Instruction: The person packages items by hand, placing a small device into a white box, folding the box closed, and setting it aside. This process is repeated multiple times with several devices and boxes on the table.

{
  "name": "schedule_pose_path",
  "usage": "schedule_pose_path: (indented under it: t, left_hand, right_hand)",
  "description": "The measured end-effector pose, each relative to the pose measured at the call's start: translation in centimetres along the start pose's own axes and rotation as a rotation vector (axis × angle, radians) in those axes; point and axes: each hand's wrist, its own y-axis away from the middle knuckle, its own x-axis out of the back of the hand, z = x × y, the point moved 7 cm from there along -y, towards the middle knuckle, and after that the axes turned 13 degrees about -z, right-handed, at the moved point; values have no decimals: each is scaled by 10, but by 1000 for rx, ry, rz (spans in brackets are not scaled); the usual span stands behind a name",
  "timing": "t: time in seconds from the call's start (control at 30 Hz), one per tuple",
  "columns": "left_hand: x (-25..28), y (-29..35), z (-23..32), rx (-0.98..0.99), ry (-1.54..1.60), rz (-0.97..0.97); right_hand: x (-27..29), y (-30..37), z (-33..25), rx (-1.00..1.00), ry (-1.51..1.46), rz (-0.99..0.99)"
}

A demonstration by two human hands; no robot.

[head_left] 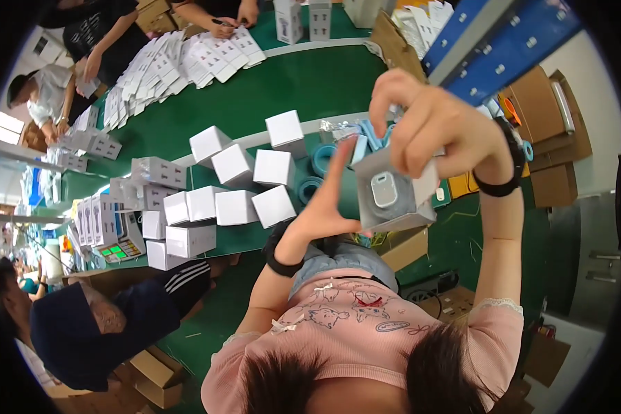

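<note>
A small white carton (408,222) is held up in front of me, its open end facing up. Inside it sits a white rounded device (385,190). My right hand (431,127) curls over the carton's upper right edge and grips it near a flap; some fingertips are hidden behind it. My left hand (324,203) is spread along the carton's left side, index finger and thumb wide apart, the thumb by the lower left corner. Whether the thumb touches the carton, I cannot tell. Several closed white boxes (273,168) stand on the green table left of my hands.
Light blue tape rolls (322,160) lie just beyond my left hand. Flat printed cartons (148,69) spread across the far side of the table (324,76), where a person's hands (222,27) hold a pen. Another person in a dark cap (69,331) sits at my left. Blue racking (507,48) rises at right.
</note>
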Motion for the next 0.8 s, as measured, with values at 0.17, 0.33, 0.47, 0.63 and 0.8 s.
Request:
schedule_pose_path:
  t: [0.17, 0.33, 0.47, 0.63, 0.8]
  left_hand:
    - [-79, -2, -78, 221, 427, -182]
    - [-75, 10, -114, 183, 145, 77]
    - [-57, 20, -127, 218, -293, 372]
    - [-58, 32, -134, 301, -435, 299]
    - [-45, 39, -140, 296, -387, 204]
  right_hand:
    - [-59, 67, 24, -28, -283, 295]
    - [-120, 152, 41, -756, -136, 1232]
    - [-250, 173, 38, -901, -543, 1566]
    - [-289, 134, 45, -978, -325, 1289]
    - [-288, 111, 45, -1030, -11, 945]
